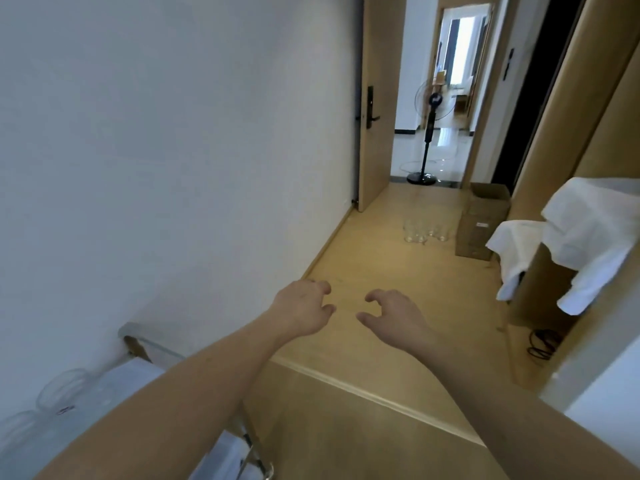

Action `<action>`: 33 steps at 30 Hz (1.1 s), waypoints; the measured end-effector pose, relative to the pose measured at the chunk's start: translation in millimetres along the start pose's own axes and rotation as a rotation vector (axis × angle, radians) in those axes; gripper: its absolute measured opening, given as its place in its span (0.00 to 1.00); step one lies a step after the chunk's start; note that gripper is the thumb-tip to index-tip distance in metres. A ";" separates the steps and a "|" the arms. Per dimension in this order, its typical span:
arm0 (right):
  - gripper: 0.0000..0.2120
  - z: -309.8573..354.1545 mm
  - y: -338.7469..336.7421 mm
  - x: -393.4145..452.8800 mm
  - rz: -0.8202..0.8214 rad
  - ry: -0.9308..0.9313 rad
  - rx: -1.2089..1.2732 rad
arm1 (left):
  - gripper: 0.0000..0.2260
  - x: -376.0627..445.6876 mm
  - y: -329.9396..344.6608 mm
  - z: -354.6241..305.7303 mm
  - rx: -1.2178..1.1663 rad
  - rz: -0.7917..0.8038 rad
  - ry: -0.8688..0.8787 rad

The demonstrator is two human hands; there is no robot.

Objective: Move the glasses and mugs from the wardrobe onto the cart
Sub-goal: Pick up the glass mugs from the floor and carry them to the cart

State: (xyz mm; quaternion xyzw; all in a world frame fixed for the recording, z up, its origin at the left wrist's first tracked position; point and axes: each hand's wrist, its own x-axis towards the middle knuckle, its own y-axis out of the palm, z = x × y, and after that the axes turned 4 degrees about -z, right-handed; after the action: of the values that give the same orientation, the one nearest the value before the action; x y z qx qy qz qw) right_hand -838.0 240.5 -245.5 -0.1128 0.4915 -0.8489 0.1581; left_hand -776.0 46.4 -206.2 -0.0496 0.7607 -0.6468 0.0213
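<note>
Head view looks down a narrow hallway with both bare arms stretched forward over the pale wooden floor [363,265]. Left hand [303,311] and right hand [394,318] hang side by side, apart, fingers loosely curled and holding nothing. Clear, smooth drinking glasses [426,231] stand clustered on the floor far ahead, just beside a brown cardboard box [479,223]. More rounded clear glasses [59,389] sit on the white-topped cart [138,372] at its left edge, against the matte white wall [173,150]. White crumpled cloths [588,233] drape over tan wooden furniture on the right. A black pedestal fan [427,133] stands on glossy tiles beyond the open wooden door [375,98].
</note>
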 end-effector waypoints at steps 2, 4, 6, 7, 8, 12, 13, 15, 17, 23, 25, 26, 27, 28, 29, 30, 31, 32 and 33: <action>0.24 -22.2 -13.7 12.6 -0.012 0.040 -0.019 | 0.21 26.7 5.5 -16.0 -0.018 0.013 0.022; 0.24 -41.3 -26.6 24.4 -0.020 0.079 -0.039 | 0.21 51.1 10.1 -31.7 -0.032 0.024 0.046; 0.24 -57.2 -37.2 36.8 -0.029 0.114 -0.049 | 0.21 74.6 13.8 -46.6 -0.038 0.032 0.071; 0.24 -64.2 -41.5 43.1 -0.030 0.130 -0.051 | 0.21 85.5 15.5 -53.7 -0.041 0.036 0.081; 0.24 -70.8 -45.4 49.8 -0.029 0.146 -0.048 | 0.21 96.7 17.3 -60.2 -0.047 0.038 0.092; 0.23 -95.0 -51.3 73.1 -0.028 0.202 -0.017 | 0.21 140.1 27.0 -80.1 -0.061 0.068 0.147; 0.24 -101.0 -50.8 79.0 -0.027 0.212 -0.018 | 0.21 152.6 30.1 -83.9 -0.058 0.082 0.164; 0.24 -113.2 -49.6 93.0 -0.022 0.239 -0.017 | 0.21 180.0 37.0 -91.6 -0.052 0.108 0.205; 0.24 -126.8 -50.7 113.8 -0.031 0.262 -0.010 | 0.21 212.1 44.4 -98.5 -0.050 0.117 0.240; 0.24 -152.6 -64.9 203.1 -0.068 0.327 -0.008 | 0.21 318.5 59.6 -102.6 -0.064 0.135 0.307; 0.24 -158.3 -70.0 232.9 -0.055 0.353 -0.008 | 0.21 356.3 59.4 -101.6 -0.067 0.151 0.309; 0.24 -161.8 -72.7 247.0 -0.056 0.365 -0.011 | 0.21 374.7 58.7 -101.3 -0.070 0.154 0.310; 0.24 -165.7 -75.1 260.5 -0.061 0.379 -0.015 | 0.21 392.3 58.1 -100.8 -0.075 0.156 0.316; 0.24 -169.4 -77.7 273.4 -0.068 0.394 -0.021 | 0.21 409.2 57.3 -100.5 -0.080 0.159 0.324; 0.24 -172.5 -79.6 285.1 -0.071 0.407 -0.028 | 0.21 424.4 56.7 -100.3 -0.084 0.163 0.332; 0.24 -175.3 -80.4 295.8 -0.072 0.416 -0.033 | 0.21 438.3 56.4 -100.2 -0.084 0.168 0.339; 0.24 -177.9 -80.5 306.1 -0.074 0.421 -0.036 | 0.21 451.4 56.7 -100.1 -0.081 0.171 0.346; 0.24 -180.6 -80.3 316.2 -0.076 0.428 -0.039 | 0.21 464.1 57.6 -100.1 -0.080 0.172 0.354; 0.24 -183.3 -80.3 326.0 -0.082 0.436 -0.044 | 0.21 475.9 58.8 -100.2 -0.082 0.172 0.364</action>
State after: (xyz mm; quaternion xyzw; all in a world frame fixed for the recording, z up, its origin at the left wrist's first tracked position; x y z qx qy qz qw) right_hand -1215.6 300.7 -253.9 0.0503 0.5275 -0.8480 0.0111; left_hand -1261.6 105.1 -232.8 0.1324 0.7791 -0.6094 -0.0635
